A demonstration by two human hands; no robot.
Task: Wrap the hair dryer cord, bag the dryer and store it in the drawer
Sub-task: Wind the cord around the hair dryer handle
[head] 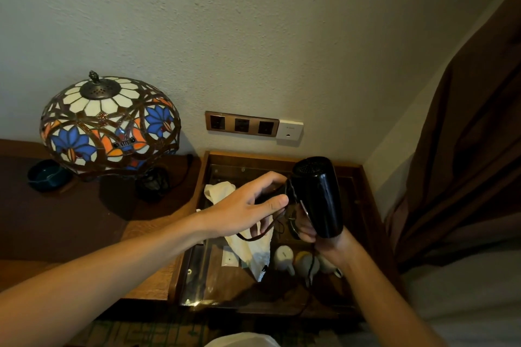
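Observation:
A black hair dryer point(318, 194) is held upright above the glass-topped nightstand point(363, 205). My right hand point(318, 236) grips it from below, around the handle. My left hand point(248, 205) pinches the dark cord point(255, 236) right beside the dryer's handle, and a loop of cord hangs under that hand. More cord trails down past the right wrist toward the nightstand's front. A crumpled white cloth bag point(248, 245) lies on the glass beneath my hands. No drawer is visible as open.
A stained-glass lamp point(110, 124) and a dark teal bowl point(48, 175) stand on the wooden table at left. Wall sockets point(242, 124) sit above the nightstand. Small white ceramic cups point(298, 259) show under the glass. A brown curtain point(465, 149) hangs at right.

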